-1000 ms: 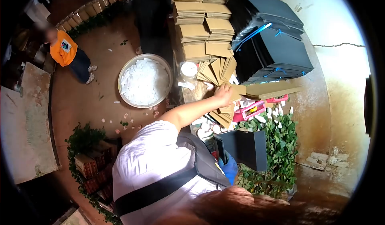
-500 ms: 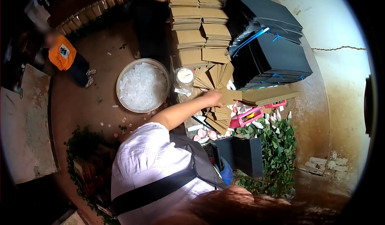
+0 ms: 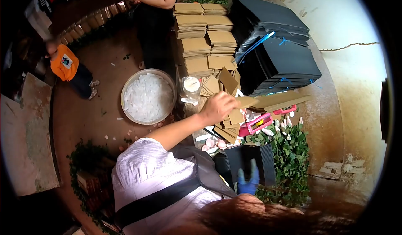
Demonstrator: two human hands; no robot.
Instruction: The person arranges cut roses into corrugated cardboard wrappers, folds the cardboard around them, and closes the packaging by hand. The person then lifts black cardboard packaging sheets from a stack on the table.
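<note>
My bare left hand (image 3: 218,107) is closed on a brown cardboard piece (image 3: 248,102), which it holds by the left end above the cluttered worktop. Below and behind that hand lie loose cardboard pieces (image 3: 228,132), some fanned out. My right hand (image 3: 248,180), in a blue glove, has its visible fingers apart beside a black corrugated sheet (image 3: 262,163); nothing shows between them. A pink tape dispenser (image 3: 256,125) with yellow tape lies right of the loose pieces. Pale pink rose heads (image 3: 210,142) lie near the black sheets.
Stacked cardboard (image 3: 196,46) and black sheets (image 3: 289,59) stand at the back. A round tub (image 3: 125,101) of white pieces is at left. Leafy rose stems (image 3: 289,159) lie at right. One person (image 3: 157,29) stands behind the tub; another, in orange (image 3: 66,63), is farther left.
My left hand has lifted off the loose cardboard with a piece in it. My gloved right hand has come up into view with fingers spread. The whole view has shifted slightly.
</note>
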